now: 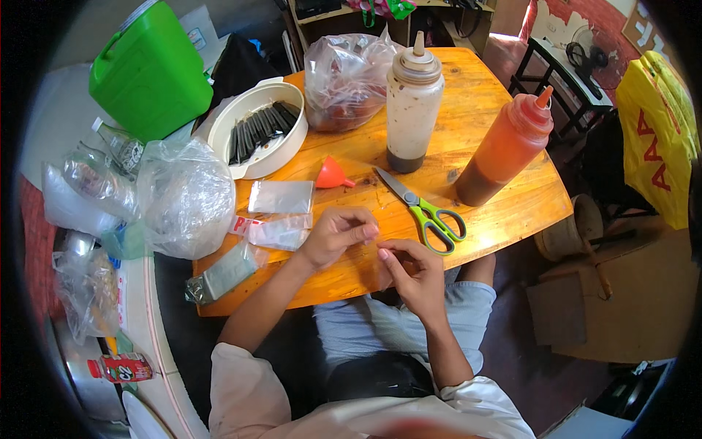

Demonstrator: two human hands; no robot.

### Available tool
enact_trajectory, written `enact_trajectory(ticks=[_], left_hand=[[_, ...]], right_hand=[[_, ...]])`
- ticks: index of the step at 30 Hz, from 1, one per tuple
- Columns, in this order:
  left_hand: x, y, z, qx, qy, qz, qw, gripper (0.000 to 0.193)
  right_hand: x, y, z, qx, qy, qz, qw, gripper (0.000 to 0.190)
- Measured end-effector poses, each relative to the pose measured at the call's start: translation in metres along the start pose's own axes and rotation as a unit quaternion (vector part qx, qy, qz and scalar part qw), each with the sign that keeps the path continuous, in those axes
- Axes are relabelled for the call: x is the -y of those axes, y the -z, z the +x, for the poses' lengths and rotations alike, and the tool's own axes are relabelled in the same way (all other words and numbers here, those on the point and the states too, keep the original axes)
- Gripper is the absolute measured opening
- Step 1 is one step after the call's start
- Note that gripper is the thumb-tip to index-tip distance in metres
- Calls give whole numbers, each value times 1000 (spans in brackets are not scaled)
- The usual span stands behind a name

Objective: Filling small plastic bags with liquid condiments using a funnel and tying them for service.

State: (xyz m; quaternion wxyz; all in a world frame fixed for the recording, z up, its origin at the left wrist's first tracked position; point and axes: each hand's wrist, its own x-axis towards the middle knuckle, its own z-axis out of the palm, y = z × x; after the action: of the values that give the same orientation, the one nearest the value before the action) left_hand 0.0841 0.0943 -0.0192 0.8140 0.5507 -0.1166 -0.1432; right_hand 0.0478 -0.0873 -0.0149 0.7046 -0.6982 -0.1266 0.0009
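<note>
Above the table's near edge, my left hand point(343, 236) has its thumb and forefinger pinched together; whether thin plastic lies between them is unclear. My right hand point(415, 271) sits just beside it, finger and thumb pinched on what looks like a small clear plastic bag point(384, 277), faint against the background. Green-and-grey scissors point(425, 211) lie partly spread beyond my right hand. A red funnel point(333, 174) rests on its side past my left hand. Flat clear plastic bags point(281, 196) and an opened plastic pack point(277, 233) lie to the left, near a wrapped bundle of bags point(225, 274).
On the wooden table point(466, 82) stand a clear squeeze bottle point(414, 104) and an orange one point(504, 145), both with dark liquid. A cream basin point(296, 137) holds several filled dark sachets point(263, 131). Bulging plastic bags point(186, 197) and a green jug point(148, 71) crowd the left.
</note>
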Motion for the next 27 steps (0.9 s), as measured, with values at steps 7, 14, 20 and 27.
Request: enact_trajectory(ticks=[7, 14, 20, 27], left_hand=[[-5, 14, 6, -153, -166, -8, 974, 10], [-13, 17, 7, -233, -249, -3, 940, 18], [-33, 35, 4, -302, -289, -17, 908, 17], [-23, 12, -1, -121, -189, -21, 974, 17]], right_hand=[[2, 3, -9, 208, -133, 83, 965, 21], [16, 30, -9, 186, -159, 83, 966, 23], [5, 62, -20, 95, -145, 122, 977, 19], [18, 30, -15, 64, -13, 0, 998, 44]])
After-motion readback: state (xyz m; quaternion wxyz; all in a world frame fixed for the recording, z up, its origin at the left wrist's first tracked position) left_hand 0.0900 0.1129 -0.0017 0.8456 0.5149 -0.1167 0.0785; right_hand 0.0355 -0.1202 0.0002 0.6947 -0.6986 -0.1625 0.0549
